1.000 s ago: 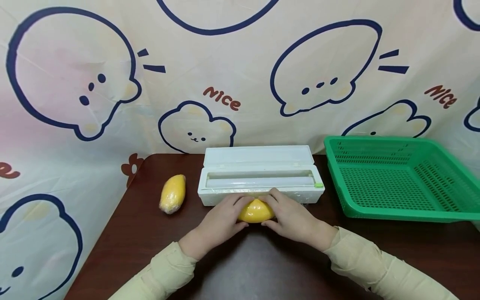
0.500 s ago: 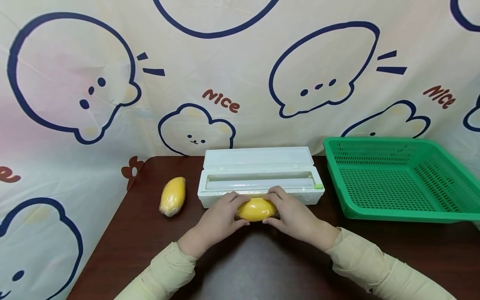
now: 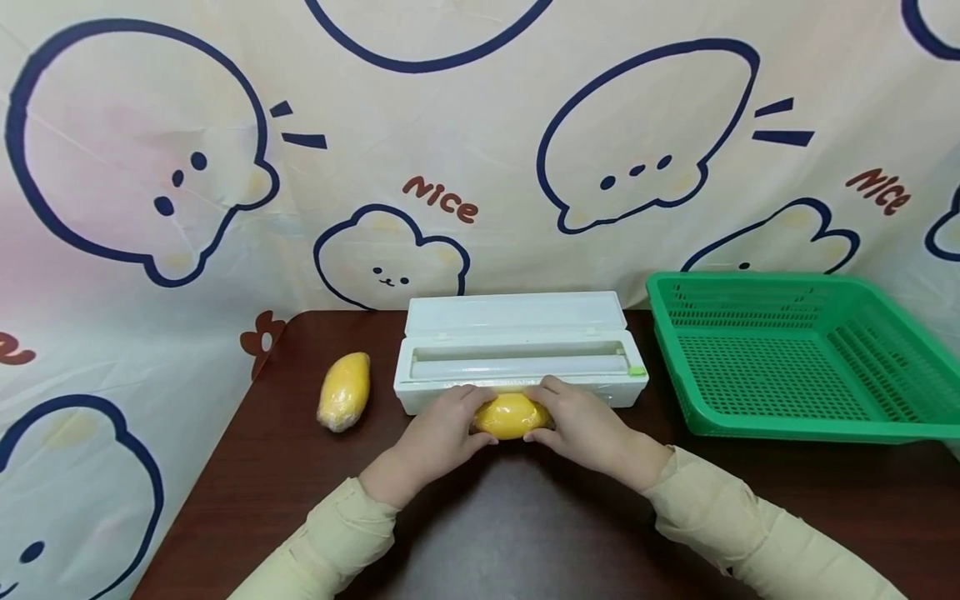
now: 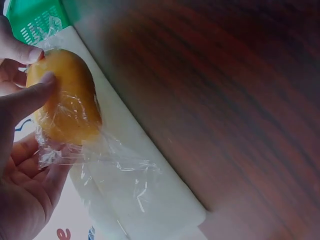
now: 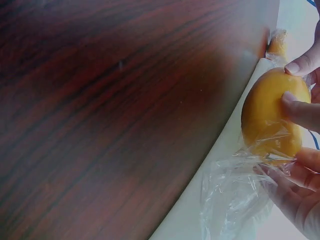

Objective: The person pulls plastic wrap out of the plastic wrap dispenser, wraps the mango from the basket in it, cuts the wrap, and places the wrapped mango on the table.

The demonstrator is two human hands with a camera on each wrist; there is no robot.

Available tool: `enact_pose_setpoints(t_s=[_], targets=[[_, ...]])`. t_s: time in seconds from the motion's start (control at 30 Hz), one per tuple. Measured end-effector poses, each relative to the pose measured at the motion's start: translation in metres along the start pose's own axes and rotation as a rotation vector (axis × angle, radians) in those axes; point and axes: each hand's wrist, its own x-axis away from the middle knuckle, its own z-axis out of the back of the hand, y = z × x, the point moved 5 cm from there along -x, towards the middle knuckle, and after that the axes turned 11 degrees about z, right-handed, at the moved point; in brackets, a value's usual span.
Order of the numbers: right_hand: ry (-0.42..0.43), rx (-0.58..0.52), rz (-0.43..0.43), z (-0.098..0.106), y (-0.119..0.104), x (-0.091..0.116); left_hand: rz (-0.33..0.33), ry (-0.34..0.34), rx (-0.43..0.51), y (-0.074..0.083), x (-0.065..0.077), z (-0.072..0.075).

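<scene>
Both hands hold a yellow mango (image 3: pixel 512 417) just in front of the white cling film dispenser (image 3: pixel 423 393). My left hand (image 3: pixel 444 427) grips its left end, and my right hand (image 3: pixel 583 427) grips the right end. In both wrist views the thumbs press on the near face of the mango (image 4: pixel 75 95), while other fingers sit behind or under it. Clear cling film (image 5: pixel 235 195) covers part of the fruit and hangs loose and crumpled beyond its ends. The dispenser's lid is up, with a film roll (image 3: pixel 517 367) inside.
Another yellow mango (image 3: pixel 345 392), wrapped in film, lies left of the dispenser on the dark wooden table (image 3: pixel 480 542). A green plastic basket (image 3: pixel 675 383) stands at the right. A patterned cloth (image 3: pixel 510 250) hangs behind the table.
The mango has turned slightly between the hands, showing a wider yellow face. The fingers have shifted a little on it. The dispenser, other mango and basket stay in place.
</scene>
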Motion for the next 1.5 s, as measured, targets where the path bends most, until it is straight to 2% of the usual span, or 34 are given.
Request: enact_pose_setpoints(t_s=[0.4,0.7,0.9,0.97,1.07,1.2,1.33,1.43,1.5], targets=[[-0.046,-0.025,-0.052,-0.002,0.002,-0.002,-0.008,-0.068,-0.010,0.004,-0.005,0.000],[-0.101,-0.077,-0.072,-0.006,0.003,-0.003,0.024,-0.154,-0.013,0.005,-0.008,-0.004],[-0.184,-0.181,-0.127,-0.005,0.007,-0.003,0.047,-0.272,0.045,0.005,-0.012,0.003],[-0.203,-0.211,-0.133,-0.003,0.008,-0.002,0.048,-0.291,0.057,0.006,-0.013,0.005],[-0.197,-0.226,-0.117,-0.001,0.008,0.002,0.045,-0.288,0.063,0.006,-0.012,0.005],[-0.151,-0.261,-0.104,0.002,0.009,0.007,0.047,-0.252,0.073,0.004,-0.008,0.007],[-0.126,-0.279,-0.099,0.004,0.010,0.008,0.008,-0.220,0.089,0.000,-0.006,0.011],[-0.132,-0.265,-0.082,0.004,0.009,0.006,-0.022,-0.240,0.132,-0.006,-0.005,0.016],[-0.135,-0.262,-0.073,0.005,0.008,0.005,-0.011,-0.257,0.163,-0.011,-0.004,0.021]])
